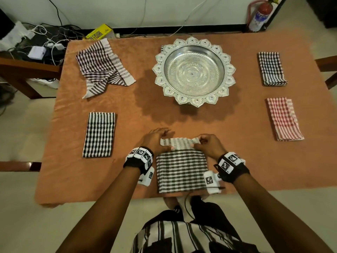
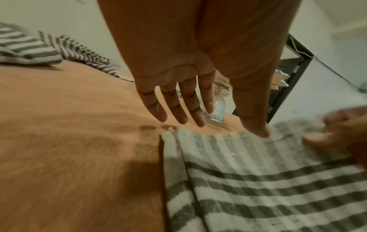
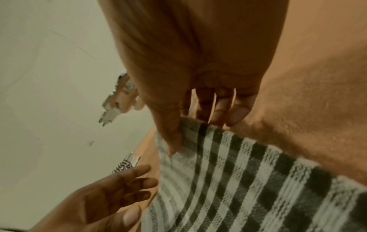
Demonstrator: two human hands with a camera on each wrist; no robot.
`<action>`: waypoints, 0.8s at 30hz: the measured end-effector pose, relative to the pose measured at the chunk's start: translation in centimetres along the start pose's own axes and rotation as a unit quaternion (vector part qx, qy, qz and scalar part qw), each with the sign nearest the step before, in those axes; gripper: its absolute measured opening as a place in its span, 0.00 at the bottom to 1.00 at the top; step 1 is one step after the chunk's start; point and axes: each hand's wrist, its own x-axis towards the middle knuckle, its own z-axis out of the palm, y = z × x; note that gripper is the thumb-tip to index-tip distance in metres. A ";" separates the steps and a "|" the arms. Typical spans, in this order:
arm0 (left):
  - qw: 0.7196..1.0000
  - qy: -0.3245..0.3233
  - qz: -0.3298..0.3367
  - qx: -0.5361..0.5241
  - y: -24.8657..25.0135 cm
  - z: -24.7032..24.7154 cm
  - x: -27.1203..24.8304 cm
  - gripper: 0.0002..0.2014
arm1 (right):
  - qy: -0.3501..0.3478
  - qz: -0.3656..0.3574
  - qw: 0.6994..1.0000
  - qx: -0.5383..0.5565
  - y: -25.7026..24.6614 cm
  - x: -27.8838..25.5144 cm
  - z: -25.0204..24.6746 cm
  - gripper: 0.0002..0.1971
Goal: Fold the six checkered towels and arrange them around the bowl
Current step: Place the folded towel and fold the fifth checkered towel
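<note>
Here, at lower centre of the head view, a black-and-white towel lies partly folded on the near edge of the table, its pale striped end strip turned toward the bowl. Left hand: fingers straight and spread, held over the cloth-covered tabletop beyond the towel's far left corner; only the thumb tip presses the striped strip. Nothing gripped. Right hand: thumb on top of the towel's far right corner, the other fingers curled behind the edge, pinching that corner.

Mid-frame left, a folded black check towel lies flat. Mid-frame right, a folded red check towel. Centre, farther back, the silver bowl with a petal rim stands on a foot; nothing visible inside it. Upper right, a folded dark check towel. Upper left, a brown striped towel lies crumpled, unfolded, well apart from the bowl.

Beyond the table: a tangle of cables at upper left, a fire extinguisher at upper right.
</note>
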 end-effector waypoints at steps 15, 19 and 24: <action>0.984 0.077 0.018 -0.158 1.5 -2.5 -1.6 0.10 | 0.101 -0.160 0.980 -0.060 1.3 -0.4 -4.5 0.10; 0.979 0.091 0.070 -0.171 0.0 0.7 -5.1 0.13 | 0.037 -0.155 0.987 -0.023 3.0 -2.8 -4.6 0.12; 0.982 0.106 0.090 -0.129 -1.1 4.8 -8.6 0.17 | 0.015 -0.146 0.988 -0.050 8.0 -4.6 -3.4 0.26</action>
